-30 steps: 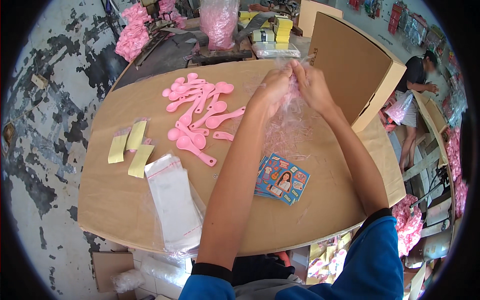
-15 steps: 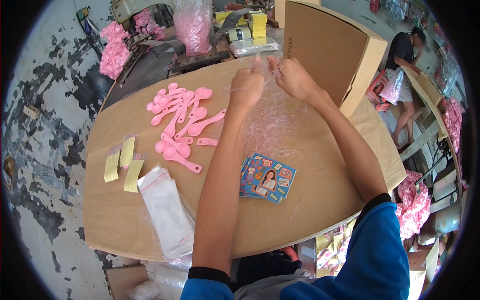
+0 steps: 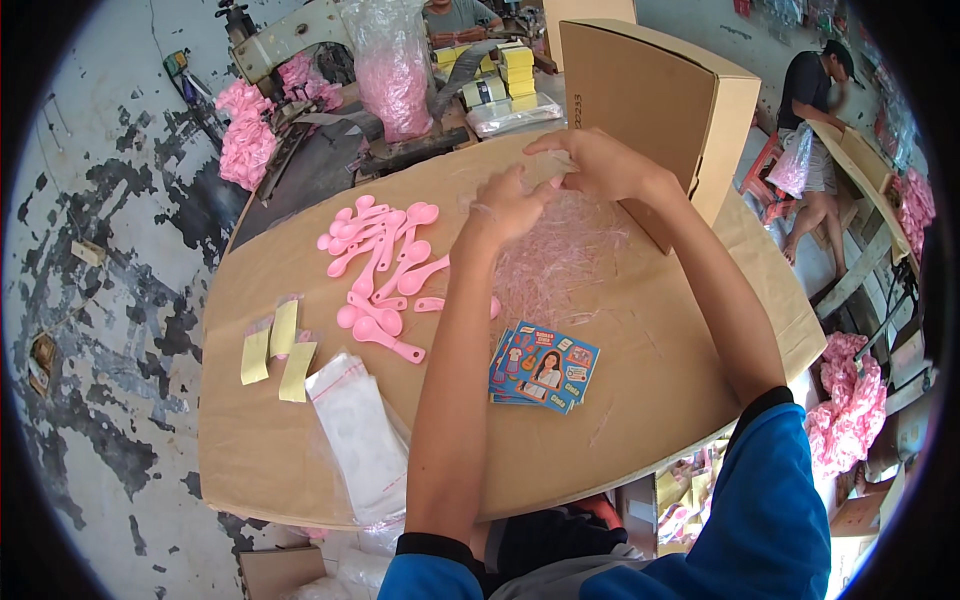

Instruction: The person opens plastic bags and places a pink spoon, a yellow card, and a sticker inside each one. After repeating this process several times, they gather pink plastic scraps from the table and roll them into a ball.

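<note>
My left hand (image 3: 512, 207) and my right hand (image 3: 606, 165) are close together over the far middle of the table. Some clear plastic strands (image 3: 548, 165) show between the curved fingers of my right hand. My left fingers are apart, with the thumb reaching toward the right hand; a thin strand lies across that hand near the wrist. Below both hands spreads a loose heap of pinkish clear plastic strands (image 3: 560, 265). A small stack of blue printed cards (image 3: 545, 368) lies nearer to me. Left of my left forearm are several pink plastic spoons (image 3: 375, 325).
A tall cardboard box (image 3: 640, 110) stands at the far right of the paper-covered table (image 3: 510, 470). Yellow folded cards (image 3: 285, 328) and clear plastic sleeves (image 3: 358, 430) lie at left. Behind are a filled plastic bag (image 3: 395, 95) and a sewing machine (image 3: 290, 45). A person (image 3: 812, 110) works at right.
My hands have gone from tight pinches on the strands to looser, more spread fingers, and sit slightly lower in the picture. The whole view has shifted a little.
</note>
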Demonstrator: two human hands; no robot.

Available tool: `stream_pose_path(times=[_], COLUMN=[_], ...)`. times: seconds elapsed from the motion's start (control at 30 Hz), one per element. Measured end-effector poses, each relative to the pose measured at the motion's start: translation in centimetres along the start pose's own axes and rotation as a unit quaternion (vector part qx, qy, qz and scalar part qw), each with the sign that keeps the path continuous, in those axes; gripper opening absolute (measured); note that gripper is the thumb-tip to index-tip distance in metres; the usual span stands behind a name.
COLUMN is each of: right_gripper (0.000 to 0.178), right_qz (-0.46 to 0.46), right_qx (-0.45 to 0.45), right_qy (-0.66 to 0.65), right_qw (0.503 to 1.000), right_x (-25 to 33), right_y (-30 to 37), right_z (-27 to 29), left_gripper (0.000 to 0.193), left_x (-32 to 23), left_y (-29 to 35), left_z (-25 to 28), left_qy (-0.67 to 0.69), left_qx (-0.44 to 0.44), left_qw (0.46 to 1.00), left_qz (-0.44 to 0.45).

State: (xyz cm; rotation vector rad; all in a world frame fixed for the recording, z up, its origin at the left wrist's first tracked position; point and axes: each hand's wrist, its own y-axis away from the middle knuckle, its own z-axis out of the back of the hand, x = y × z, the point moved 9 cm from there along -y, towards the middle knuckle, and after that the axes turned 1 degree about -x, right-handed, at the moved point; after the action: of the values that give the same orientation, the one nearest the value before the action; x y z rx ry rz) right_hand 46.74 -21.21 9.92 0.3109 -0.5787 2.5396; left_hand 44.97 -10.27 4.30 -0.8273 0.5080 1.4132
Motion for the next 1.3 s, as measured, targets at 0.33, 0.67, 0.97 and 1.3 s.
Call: stream_pose_path(times=[0.33, 0.67, 0.97, 1.3], right_gripper=[0.024, 0.024, 0.034, 0.03], right_qz=[0.195, -0.018, 0.004, -0.062], right_qx=[0.021, 0.046, -0.078, 0.063], right_qy=[-0.168, 0.174, -0.142, 0.03], right_qw=[0.966, 0.984, 0.987, 0.996], right_x=[10.6, -2.0, 5.9, 2.7], right_y=[0.6, 1.2, -1.0, -2.1], right_z=[0.5, -4.8, 0.0, -2.6], left_gripper=[0.044, 0.039, 0.027, 0.03], left_x=[-0.3, 4.0, 1.2, 1.7], left_y=[0.6, 0.5, 2.3, 2.6], left_z=[0.6, 6.0, 5.9, 2.7], left_qy=[-0.19, -0.116, -0.036, -0.012], left_qx=[-0.066, -0.022, 0.017, 0.146], left_qw=[0.975, 0.993, 0.999, 0.987], left_qz=[-0.098, 0.008, -0.014, 0.061])
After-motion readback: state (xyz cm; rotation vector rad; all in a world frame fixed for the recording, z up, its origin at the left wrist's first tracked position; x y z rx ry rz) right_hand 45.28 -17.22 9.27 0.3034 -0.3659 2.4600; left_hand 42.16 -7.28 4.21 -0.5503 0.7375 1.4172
